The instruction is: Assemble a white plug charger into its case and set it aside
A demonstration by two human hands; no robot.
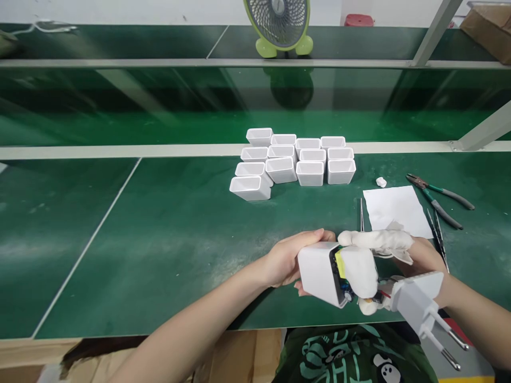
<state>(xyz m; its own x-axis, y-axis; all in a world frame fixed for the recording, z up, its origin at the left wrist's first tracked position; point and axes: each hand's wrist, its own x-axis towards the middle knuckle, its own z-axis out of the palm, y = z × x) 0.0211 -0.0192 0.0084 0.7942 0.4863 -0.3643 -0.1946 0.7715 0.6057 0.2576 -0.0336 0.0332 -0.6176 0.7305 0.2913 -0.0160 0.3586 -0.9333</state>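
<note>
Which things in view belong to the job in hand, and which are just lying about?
Belong to the job:
- white housing, held by the left hand
- two-pin plug, at the right hand
- probably the similar open cases

Seemingly lying about for now:
- pliers
- silver tweezers
- white paper
- green fan

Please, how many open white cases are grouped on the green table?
13 white cases, near the white rail: from left to right, 4 in the first column, then 3 in each of the other three. One fully hidden behind these cannot be excluded.
</note>
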